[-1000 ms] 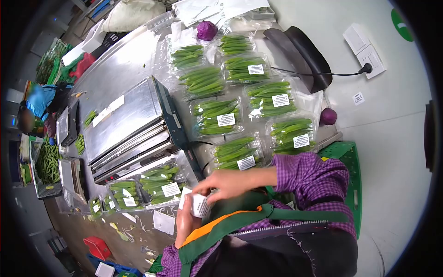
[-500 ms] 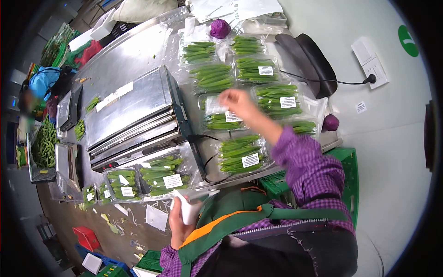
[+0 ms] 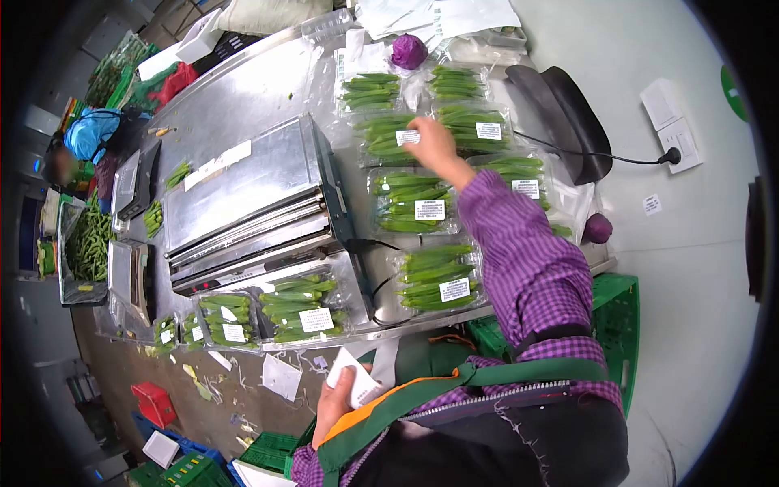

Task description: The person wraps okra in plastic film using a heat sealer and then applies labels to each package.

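Observation:
My right hand (image 3: pixel 434 146) reaches over the metal table, its fingertips closed at the edge of a white printed label (image 3: pixel 407 137). That label lies on a clear pack of okra (image 3: pixel 377 134) in the left column of packs. Low in front of my body, my left hand (image 3: pixel 333 406) grips a bundle of white labels (image 3: pixel 350 381), with a pale strip trailing beside it. Nearer to me, a labelled okra pack (image 3: pixel 398 195) and another one (image 3: pixel 434 272) lie flat. Beside my right hand is a labelled okra pack (image 3: pixel 471 126).
A steel weighing scale (image 3: pixel 251 178) stands left of the packs, its cable running on the metal table (image 3: pixel 243 73). More okra packs (image 3: pixel 296 304) line the front edge. Two purple balls, one at the back (image 3: pixel 408 52), lie around. Green crates (image 3: pixel 617 325) stand below right.
My right hand has moved to a pack farther back, which now shows a label. The left hand has shifted slightly and its label bundle has turned. The view has shifted a little.

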Tool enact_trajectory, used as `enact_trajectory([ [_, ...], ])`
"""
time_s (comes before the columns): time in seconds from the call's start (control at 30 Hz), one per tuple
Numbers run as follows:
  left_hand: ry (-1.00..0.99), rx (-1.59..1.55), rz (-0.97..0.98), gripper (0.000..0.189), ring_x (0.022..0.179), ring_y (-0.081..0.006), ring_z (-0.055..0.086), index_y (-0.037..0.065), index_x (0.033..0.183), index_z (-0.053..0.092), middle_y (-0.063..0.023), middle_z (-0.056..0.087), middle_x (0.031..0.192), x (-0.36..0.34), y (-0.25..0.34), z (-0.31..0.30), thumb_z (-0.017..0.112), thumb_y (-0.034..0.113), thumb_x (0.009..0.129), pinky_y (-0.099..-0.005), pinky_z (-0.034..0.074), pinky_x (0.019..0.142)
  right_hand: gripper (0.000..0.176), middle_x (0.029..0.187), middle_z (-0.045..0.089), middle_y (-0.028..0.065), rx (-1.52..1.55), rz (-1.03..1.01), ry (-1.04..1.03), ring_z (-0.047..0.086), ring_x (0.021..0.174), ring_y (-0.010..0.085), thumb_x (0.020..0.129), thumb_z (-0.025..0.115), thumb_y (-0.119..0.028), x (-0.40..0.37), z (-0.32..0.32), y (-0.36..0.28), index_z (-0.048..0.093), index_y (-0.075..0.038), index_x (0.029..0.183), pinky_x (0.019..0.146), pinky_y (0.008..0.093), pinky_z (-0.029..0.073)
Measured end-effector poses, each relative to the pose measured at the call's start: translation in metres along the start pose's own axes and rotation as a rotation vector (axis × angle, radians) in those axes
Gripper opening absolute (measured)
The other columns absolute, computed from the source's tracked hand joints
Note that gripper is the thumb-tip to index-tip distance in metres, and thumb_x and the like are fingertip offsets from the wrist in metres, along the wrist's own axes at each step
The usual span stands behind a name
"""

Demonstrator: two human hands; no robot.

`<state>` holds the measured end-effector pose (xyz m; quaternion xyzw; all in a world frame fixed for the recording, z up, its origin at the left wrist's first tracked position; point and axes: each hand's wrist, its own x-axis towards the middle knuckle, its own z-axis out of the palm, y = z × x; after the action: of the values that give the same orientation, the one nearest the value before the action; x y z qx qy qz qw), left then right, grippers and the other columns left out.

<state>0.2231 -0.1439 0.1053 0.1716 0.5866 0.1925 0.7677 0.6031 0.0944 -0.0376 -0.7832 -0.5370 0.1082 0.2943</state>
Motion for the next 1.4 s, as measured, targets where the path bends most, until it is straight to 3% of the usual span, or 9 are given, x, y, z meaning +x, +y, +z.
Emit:
enact_trajectory([
  [0.13, 0.06, -0.203, 0.111, 0.047, 0.088, -0.0252, 0.061, -0.003, 0.121, 0.046, -0.0152, 0.058, 0.1, 0.024, 0.001, 0.006, 0.047, 0.036, 0.094, -0.0404, 0.051, 0.078, 0.033, 0.084, 0.067, 0.0067, 0.971, -0.283, -0.789, 0.062, 0.074, 0.0132, 0.075, 0.07, -0.022, -0.107, -0.04, -0.094, 0.064, -0.006, 0.104, 0.067, 0.0276, 0.049],
  [0.23, -0.001, -0.258, 0.216, 0.046, 0.093, -0.0247, 0.06, -0.002, 0.12, 0.046, -0.0142, 0.058, 0.103, 0.041, -0.003, 0.007, 0.045, 0.036, 0.095, -0.0394, 0.05, 0.082, 0.041, 0.085, 0.067, 0.0111, 0.913, -0.558, -1.152, 0.064, 0.077, 0.0201, 0.074, 0.069, -0.017, -0.192, -0.067, -0.135, 0.06, -0.003, 0.112, 0.07, 0.0335, 0.049],
  [0.3, -0.062, -0.241, 0.171, 0.043, 0.094, -0.0235, 0.059, -0.001, 0.117, 0.047, -0.0134, 0.058, 0.104, 0.049, -0.007, 0.0, 0.045, 0.035, 0.095, -0.0372, 0.049, 0.081, 0.032, 0.086, 0.065, 0.0143, 0.824, -0.681, -0.959, 0.061, 0.08, 0.0329, 0.074, 0.066, -0.014, -0.218, -0.06, -0.141, 0.063, -0.005, 0.105, 0.071, 0.0401, 0.047],
  [0.57, 0.038, -0.253, 0.251, 0.046, 0.094, -0.0248, 0.058, 0.001, 0.119, 0.046, -0.0115, 0.057, 0.103, 0.063, -0.005, -0.003, 0.044, 0.04, 0.095, -0.0399, 0.047, 0.082, 0.016, 0.095, 0.063, 0.0066, 0.955, -0.611, -0.731, 0.06, 0.089, 0.0251, 0.078, 0.063, -0.009, -0.219, -0.062, -0.128, 0.066, -0.008, 0.093, 0.082, 0.0351, 0.046],
  [0.67, 0.163, -0.388, 0.295, 0.042, 0.089, -0.0228, 0.058, 0.0, 0.116, 0.048, -0.009, 0.057, 0.098, 0.053, 0.013, 0.002, 0.041, 0.037, 0.096, -0.0369, 0.048, 0.082, 0.01, 0.096, 0.064, 0.0018, 1.171, -0.054, -0.69, 0.059, 0.087, 0.0109, 0.085, 0.062, -0.011, -0.15, -0.057, -0.104, 0.065, -0.007, 0.094, 0.078, 0.027, 0.048],
  [0.8, 0.123, -0.217, 0.083, 0.041, 0.075, -0.0229, 0.061, 0.001, 0.101, 0.053, -0.011, 0.058, 0.087, 0.042, 0.008, -0.018, 0.042, 0.04, 0.095, -0.0371, 0.051, 0.072, 0.018, 0.078, 0.064, 0.0013, 0.909, 0.101, -0.13, 0.054, 0.066, 0.0077, 0.088, 0.059, -0.018, -0.001, -0.01, -0.03, 0.064, -0.002, 0.094, 0.06, 0.0231, 0.044],
  [0.9, 0.003, -0.129, -0.098, 0.042, 0.079, -0.0233, 0.061, -0.001, 0.102, 0.054, -0.0117, 0.059, 0.086, 0.022, 0.018, -0.001, 0.046, 0.04, 0.093, -0.034, 0.051, 0.071, 0.025, 0.078, 0.066, 0.0115, 0.418, 0.123, 0.076, 0.063, 0.069, 0.0244, 0.077, 0.068, -0.027, 0.087, 0.025, 0.004, 0.067, -0.005, 0.09, 0.063, 0.0346, 0.048],
  [1.0, 0.033, -0.547, -0.264, 0.043, 0.078, -0.0236, 0.063, 0.003, 0.105, 0.053, -0.0114, 0.06, 0.083, 0.023, 0.002, -0.017, 0.043, 0.043, 0.094, -0.035, 0.052, 0.07, 0.024, 0.084, 0.067, 0.0131, 0.3, 0.147, 0.066, 0.064, 0.079, 0.0291, 0.078, 0.067, -0.027, 0.134, 0.045, 0.003, 0.067, -0.007, 0.091, 0.069, 0.0381, 0.048],
  [1.4, 0.282, 0.219, -0.128, 0.049, 0.115, -0.0309, 0.047, 0.011, 0.128, 0.05, -0.02, 0.048, 0.125, 0.013, 0.001, -0.014, 0.06, 0.035, 0.086, -0.0319, 0.033, 0.099, 0.041, 0.093, 0.065, 0.0118, -0.047, 0.22, 0.057, 0.063, 0.086, 0.0303, 0.075, 0.068, -0.023, 0.155, 0.063, 0.0, 0.056, -0.005, 0.11, 0.075, 0.0403, 0.049],
])
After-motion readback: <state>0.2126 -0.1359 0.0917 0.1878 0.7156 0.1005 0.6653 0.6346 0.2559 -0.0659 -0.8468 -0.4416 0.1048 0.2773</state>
